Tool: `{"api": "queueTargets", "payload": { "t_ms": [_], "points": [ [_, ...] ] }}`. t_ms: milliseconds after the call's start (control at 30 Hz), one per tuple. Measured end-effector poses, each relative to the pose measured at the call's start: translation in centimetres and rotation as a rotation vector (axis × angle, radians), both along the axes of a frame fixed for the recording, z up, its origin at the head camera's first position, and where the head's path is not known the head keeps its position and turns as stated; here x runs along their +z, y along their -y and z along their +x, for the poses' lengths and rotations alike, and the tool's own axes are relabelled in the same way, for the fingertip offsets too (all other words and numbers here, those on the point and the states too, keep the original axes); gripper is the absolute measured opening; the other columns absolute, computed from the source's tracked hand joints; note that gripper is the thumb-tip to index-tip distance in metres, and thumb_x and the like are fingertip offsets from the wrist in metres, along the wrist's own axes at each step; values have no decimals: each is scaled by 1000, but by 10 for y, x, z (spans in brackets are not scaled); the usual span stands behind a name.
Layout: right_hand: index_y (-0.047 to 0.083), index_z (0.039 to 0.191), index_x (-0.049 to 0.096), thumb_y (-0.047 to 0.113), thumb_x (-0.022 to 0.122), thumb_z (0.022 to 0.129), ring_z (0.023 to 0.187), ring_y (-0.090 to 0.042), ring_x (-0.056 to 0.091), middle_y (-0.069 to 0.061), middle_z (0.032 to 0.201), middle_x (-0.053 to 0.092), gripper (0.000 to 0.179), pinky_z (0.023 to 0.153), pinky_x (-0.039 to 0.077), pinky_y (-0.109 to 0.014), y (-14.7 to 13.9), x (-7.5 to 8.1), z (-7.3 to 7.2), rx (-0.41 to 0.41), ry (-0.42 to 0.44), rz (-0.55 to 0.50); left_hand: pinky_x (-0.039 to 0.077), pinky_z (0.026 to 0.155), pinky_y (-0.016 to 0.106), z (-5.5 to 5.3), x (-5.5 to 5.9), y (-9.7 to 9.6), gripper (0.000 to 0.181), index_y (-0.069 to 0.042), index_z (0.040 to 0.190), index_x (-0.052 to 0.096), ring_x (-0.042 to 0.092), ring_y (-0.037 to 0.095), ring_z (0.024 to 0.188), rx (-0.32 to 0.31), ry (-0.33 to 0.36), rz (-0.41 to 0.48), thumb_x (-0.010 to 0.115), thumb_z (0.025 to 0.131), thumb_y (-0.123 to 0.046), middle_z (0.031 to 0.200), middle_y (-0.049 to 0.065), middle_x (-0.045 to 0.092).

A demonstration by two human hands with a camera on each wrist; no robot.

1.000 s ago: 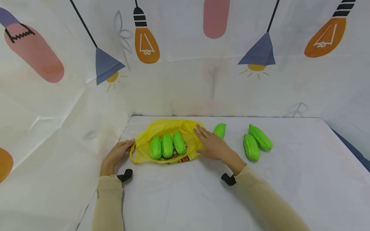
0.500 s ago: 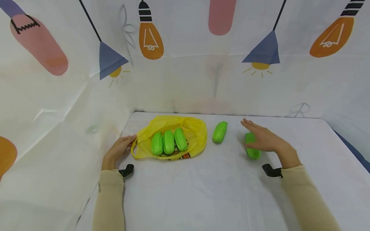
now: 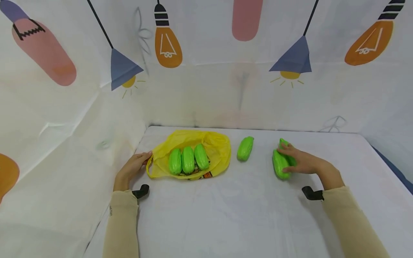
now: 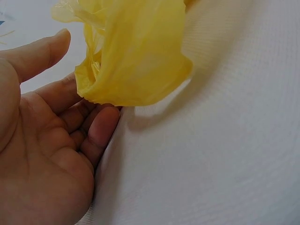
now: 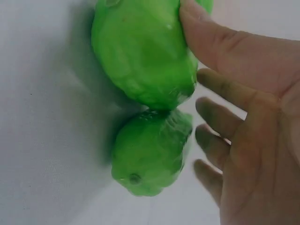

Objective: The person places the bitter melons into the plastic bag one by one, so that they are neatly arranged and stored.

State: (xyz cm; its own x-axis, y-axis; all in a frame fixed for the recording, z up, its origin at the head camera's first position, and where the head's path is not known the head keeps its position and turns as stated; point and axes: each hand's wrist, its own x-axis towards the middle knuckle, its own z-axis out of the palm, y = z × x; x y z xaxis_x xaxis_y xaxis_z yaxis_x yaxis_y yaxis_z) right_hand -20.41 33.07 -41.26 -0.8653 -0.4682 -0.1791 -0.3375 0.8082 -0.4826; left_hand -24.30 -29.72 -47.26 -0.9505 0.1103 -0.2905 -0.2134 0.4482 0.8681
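On the right of the white-covered table (image 3: 222, 215), a glossy bright-green oblong gourd (image 3: 278, 163), nearer of a pair, lies just left of the right hand (image 3: 304, 162), its long axis running mainly away from the person. That closer hand is spread loosely, thumb against the gourd. Well apart, the left hand (image 3: 131, 170), fingers slack, touches a thin yellow plastic bag (image 3: 216, 141).

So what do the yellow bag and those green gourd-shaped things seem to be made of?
Yellow bag: most likely thin plastic film, slightly shiny; it looks translucent and crinkles softly.

Green gourd-shaped things: perhaps molded plastic or coated foam, glossy; the vivid green and bright highlights hint at imitations, though looks alone can't settle what's inside.
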Motion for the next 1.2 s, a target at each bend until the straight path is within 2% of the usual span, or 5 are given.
{"api": "queueTargets", "payload": {
  "t_ms": [267, 400, 633, 933, 1200],
  "points": [
    [2, 140, 50, 18, 73, 87, 139, -50, 27, -24, 152, 36, 59, 108, 23, -67, 17, 1, 16, 65, -86, 52, 27, 105, 39, 2, -4, -1, 63, -1, 120, 60, 43, 17, 103, 5, 9, 12, 48, 97, -58, 102, -4, 52],
    [-1, 143, 44, 21, 74, 87, 136, -51, 32, -28, 153, 30, 68, 105, 32, -64, 17, -2, 19, 25, -113, 96, 26, 106, 41, 2, -6, -1, 61, 0, 120, 60, 43, 16, 105, 0, 14, 18, 48, 98, -56, 102, -4, 53],
    [-9, 144, 38, 35, 77, 82, 128, -58, 38, -34, 149, 31, 85, 99, 36, -66, 16, -8, 22, -66, -109, 154, 27, 104, 41, 2, -7, -1, 58, -2, 114, 62, 42, 17, 105, -4, 24, 12, 48, 98, -56, 101, -3, 52],
    [-13, 142, 37, 44, 83, 73, 126, -58, 40, -36, 146, 34, 100, 101, 34, -67, 20, -9, 18, 16, -152, 212, 26, 100, 39, -1, -6, 2, 55, -2, 113, 62, 40, 19, 106, -21, 12, -3, 46, 100, -53, 103, 0, 51],
    [-3, 147, 37, 33, 86, 73, 136, -50, 34, -26, 154, 30, 96, 105, 34, -62, 35, -3, 11, 57, -159, 230, 26, 100, 38, -3, -3, 3, 62, -1, 114, 60, 40, 21, 107, -12, 9, -10, 46, 97, -59, 104, 2, 50]
  ]
}}
